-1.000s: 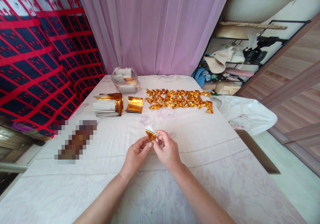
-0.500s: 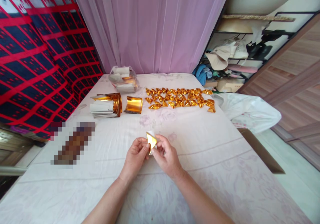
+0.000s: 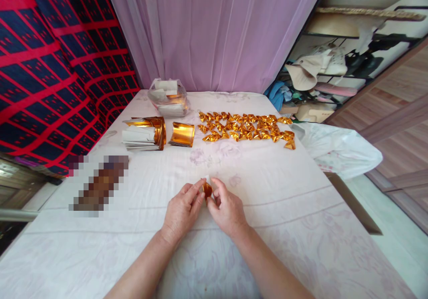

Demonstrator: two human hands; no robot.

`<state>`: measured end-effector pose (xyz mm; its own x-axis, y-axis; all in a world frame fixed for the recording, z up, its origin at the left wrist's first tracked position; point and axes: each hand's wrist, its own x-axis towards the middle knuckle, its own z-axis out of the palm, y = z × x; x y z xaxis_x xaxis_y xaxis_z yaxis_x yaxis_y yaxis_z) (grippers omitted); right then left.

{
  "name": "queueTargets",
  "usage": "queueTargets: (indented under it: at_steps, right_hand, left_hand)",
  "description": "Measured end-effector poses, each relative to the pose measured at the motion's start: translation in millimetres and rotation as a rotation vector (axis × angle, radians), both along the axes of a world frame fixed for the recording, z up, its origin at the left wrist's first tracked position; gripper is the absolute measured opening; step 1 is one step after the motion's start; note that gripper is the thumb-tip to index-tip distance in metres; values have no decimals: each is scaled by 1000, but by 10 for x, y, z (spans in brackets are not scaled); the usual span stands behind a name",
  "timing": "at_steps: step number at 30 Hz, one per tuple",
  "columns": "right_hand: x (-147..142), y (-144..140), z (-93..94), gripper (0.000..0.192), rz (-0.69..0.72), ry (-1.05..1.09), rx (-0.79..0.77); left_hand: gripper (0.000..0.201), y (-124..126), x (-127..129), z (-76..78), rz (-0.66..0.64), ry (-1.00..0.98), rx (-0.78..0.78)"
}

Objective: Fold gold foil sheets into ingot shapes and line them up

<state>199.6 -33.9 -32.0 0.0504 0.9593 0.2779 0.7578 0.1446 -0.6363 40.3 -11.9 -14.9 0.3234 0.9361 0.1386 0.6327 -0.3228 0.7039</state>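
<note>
Between my two hands is a small piece of gold foil paper (image 3: 207, 190), partly folded, with a white edge standing up at its top. My left hand (image 3: 184, 206) pinches its left side with thumb and forefinger. On the right side my right hand (image 3: 228, 204) grips it the same way, its other fingers curled. My fingers cover much of the paper. Farther off, rows of folded gold foil pieces (image 3: 247, 127) lie on the table. Left of them sits a small stack of gold foil sheets (image 3: 182, 134), and beside that a larger stack (image 3: 143, 135) showing white backs.
A clear plastic bag (image 3: 168, 98) of more sheets stands at the back left of the cloth-covered table (image 3: 133, 250). A blurred-out patch (image 3: 100, 185) covers something at left. A white plastic bag (image 3: 341, 149) and a shelf rack (image 3: 321, 74) are off the right edge.
The gold paper has turned in my fingers and now shows a darker, smaller gold face. My left fingers have moved up over its top left. The view has shifted slightly.
</note>
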Motion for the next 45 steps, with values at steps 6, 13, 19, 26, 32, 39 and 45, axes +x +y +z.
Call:
queueTargets:
  at_steps: [6,13,19,26,32,39,45]
  right_hand:
    - [-23,-13,17,46,7,-10,-23]
    - [-28,-20,-1,52,6,-10,-37]
    - [-12,-22,19,50,21,-16,-54]
    - [32,-33,31,48,96,-14,-59]
    - [123,-43,93,42,226,2,-5]
    - [238,-38,151,55,406,-24,-40]
    - [274,-18,99,36,414,-122,8]
  left_hand:
    - [38,15,40,50,-58,112,7]
    - [30,48,62,90,-58,146,-22]
    - [23,55,48,62,-36,110,-21]
    - [19,37,55,109,34,131,-69]
    - [18,28,26,105,75,89,-95]
    - [22,4,-34,93,90,165,-85]
    - [20,20,-64,82,139,220,-54]
